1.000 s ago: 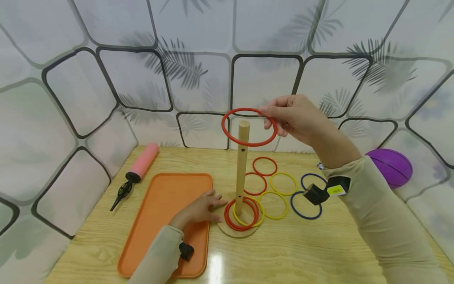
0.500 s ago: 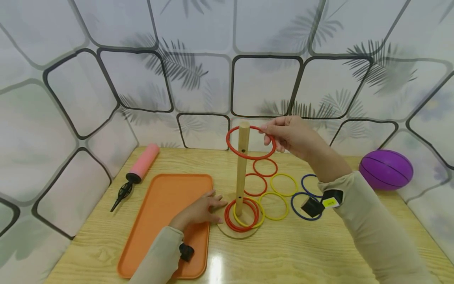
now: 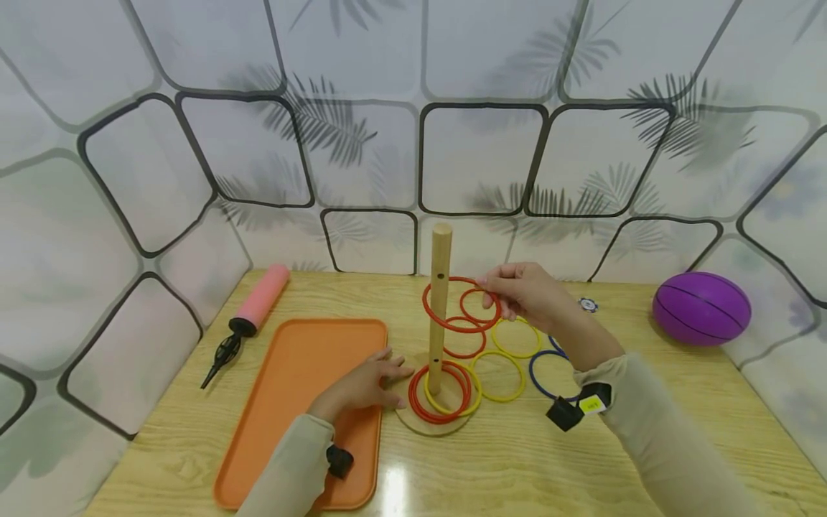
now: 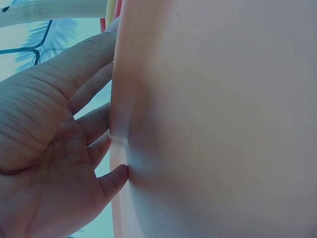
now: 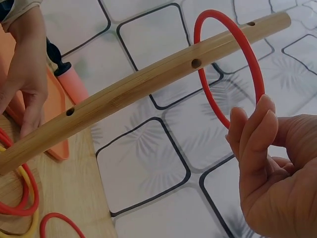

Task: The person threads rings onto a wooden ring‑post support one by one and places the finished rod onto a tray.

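My right hand pinches a red ring between thumb and fingers. The ring encircles the upright wooden pole partway down from its top, and in the right wrist view the pole runs through the ring. Around the pole's foot, on the round wooden base, lie red rings and a yellow ring. My left hand lies at the left of the base, over the orange tray's edge, fingers spread and relaxed. Whether its fingertips press the base is unclear.
Red, yellow and blue rings lie flat right of the pole, the blue ones partly behind my right arm. An orange tray and a pink hand pump are on the left. A purple ball sits far right.
My right hand has lowered the red ring from above the pole's top to around its upper-middle part. The left hand has stayed in place.
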Tool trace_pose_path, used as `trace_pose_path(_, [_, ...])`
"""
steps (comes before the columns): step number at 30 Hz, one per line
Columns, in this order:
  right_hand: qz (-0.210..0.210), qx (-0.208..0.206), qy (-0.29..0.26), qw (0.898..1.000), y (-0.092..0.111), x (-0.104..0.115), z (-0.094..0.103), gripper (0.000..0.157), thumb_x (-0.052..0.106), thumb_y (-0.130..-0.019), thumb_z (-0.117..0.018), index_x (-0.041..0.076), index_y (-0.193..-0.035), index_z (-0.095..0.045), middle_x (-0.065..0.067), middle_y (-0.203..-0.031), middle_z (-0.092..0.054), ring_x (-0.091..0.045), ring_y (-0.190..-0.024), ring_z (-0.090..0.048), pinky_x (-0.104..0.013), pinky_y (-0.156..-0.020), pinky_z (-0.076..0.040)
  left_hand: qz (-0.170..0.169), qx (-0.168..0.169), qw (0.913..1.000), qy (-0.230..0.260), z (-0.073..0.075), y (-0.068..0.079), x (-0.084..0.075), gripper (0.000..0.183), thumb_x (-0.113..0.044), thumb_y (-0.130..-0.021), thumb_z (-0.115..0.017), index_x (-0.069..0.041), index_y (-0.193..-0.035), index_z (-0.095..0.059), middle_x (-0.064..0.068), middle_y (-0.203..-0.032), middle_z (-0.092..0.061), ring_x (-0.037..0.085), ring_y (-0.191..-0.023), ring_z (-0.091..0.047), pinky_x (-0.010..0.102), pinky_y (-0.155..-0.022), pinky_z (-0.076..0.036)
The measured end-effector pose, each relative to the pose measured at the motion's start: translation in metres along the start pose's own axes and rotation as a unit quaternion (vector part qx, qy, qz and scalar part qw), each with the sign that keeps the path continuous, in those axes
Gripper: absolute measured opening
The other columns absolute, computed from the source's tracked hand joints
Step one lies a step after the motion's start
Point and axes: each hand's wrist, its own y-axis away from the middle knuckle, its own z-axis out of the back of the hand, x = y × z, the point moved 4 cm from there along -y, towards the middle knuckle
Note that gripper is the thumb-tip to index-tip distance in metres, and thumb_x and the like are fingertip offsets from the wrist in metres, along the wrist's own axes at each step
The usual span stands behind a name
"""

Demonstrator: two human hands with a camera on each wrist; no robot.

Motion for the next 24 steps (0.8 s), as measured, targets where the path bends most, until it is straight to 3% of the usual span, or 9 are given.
trace_pose_path(6, [-0.004, 0.003, -0.011, 1.000, -0.002, -0.035, -0.004, 0.017, 0.016, -0.097, -0.055, 0.006, -0.089, -0.066, -0.002, -0.067, -0.063, -0.005, -0.043, -0.048, -0.018, -0.042, -0.042, 0.001, 0.001, 1.0000, 0.003, 0.001, 0.000, 0.000, 0.060, -0.021, -0.078, -0.077, -0.013, -0.134, -0.056, 0.010, -0.147, -0.039, 0.031, -0.144, -0.007, 0.054, -0.112, -0.015])
trace_pose_path(17, [-0.048, 0.003, -0.012, 0.999, -0.002, -0.102, -0.012, 0.018, 0.017, -0.097, -0.055, 0.003, -0.091, -0.065, -0.004, -0.070, -0.065, -0.005, -0.044, -0.050, -0.017, -0.043, -0.043, -0.004, -0.003, 1.0000, 0.006, -0.002, 0.001, 0.003, 0.059, -0.021, -0.078, -0.078, -0.013, -0.132, -0.058, 0.011, -0.146, -0.040, 0.032, -0.144, -0.010, 0.055, -0.111, -0.017])
trace_pose_path(24, [-0.053, -0.010, 0.013, 0.998, -0.002, -0.128, -0.016, 0.028, 0.018, -0.096, -0.057, -0.009, -0.099, -0.062, -0.005, -0.069, -0.064, -0.005, -0.044, -0.050, -0.018, -0.043, -0.043, 0.009, -0.007, 0.9998, 0.014, 0.000, 0.001, 0.003, 0.059, -0.021, -0.077, -0.078, -0.015, -0.133, -0.058, 0.008, -0.147, -0.040, 0.030, -0.144, -0.008, 0.054, -0.112, -0.018])
